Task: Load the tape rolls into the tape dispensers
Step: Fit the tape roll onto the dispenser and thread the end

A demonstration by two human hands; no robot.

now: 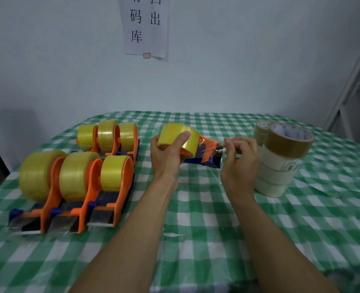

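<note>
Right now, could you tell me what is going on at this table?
A person is loading tape dispensers. The left hand grips a yellow tape roll seated in an orange dispenser, while the right hand pinches the tape end at its cutter. Six loaded dispensers sit in two rows on the left of the checked tablecloth. A stack of brown and white rolls waits on the right.

Likely a small packing or stockroom: a printed notice [145,26] on the bare wall at 12 o'clock, metal shelving [352,81] at 2 o'clock.
</note>
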